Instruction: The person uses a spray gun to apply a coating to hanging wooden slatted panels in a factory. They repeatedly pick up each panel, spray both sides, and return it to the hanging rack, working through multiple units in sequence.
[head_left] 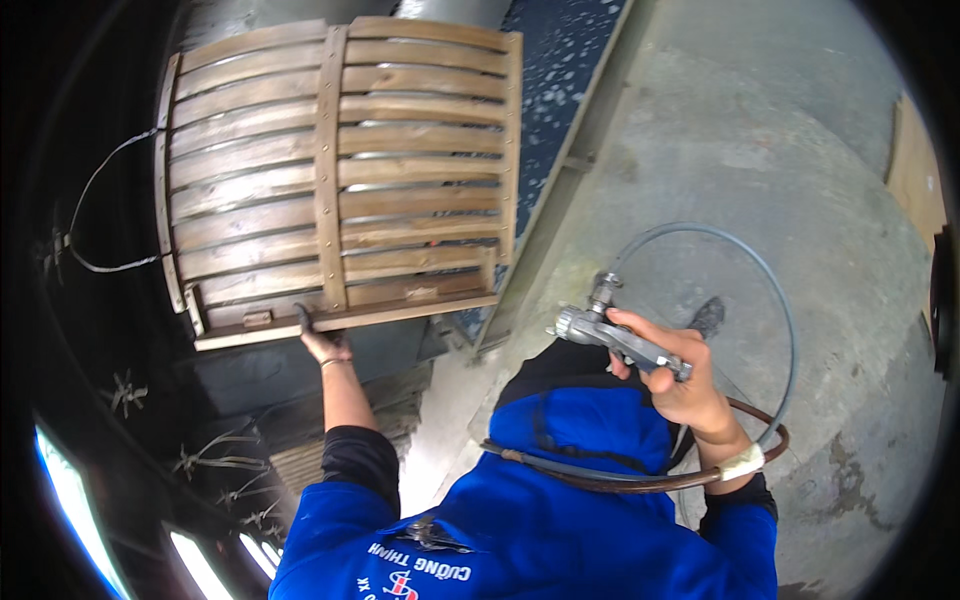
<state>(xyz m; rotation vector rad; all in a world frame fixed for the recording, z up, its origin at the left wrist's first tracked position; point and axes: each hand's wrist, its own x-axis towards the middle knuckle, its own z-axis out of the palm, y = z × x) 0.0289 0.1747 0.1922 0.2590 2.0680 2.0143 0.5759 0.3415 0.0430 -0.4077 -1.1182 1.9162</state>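
Observation:
A slatted wooden panel [330, 170], brown with a shiny finish, hangs at the upper left, slightly tilted. My left hand [328, 347] grips its lower rail, with dark stained or covered fingertips against the wood. In my right hand [692, 378] is a metal spray gun [585, 327], its nozzle end pointing left toward the panel but well apart from it. A grey hose [788, 310] rises from the gun's fitting, loops to the right and comes back past my right wrist, where pale tape [742, 462] is wrapped.
A wire loop [76, 200] runs from the panel's left side into the dark. Behind the panel lies a dark blue, white-speckled surface [555, 80], bordered by a metal edge [592, 120]. Concrete floor [740, 170] spreads to the right, with a tan board [915, 170] at the far right.

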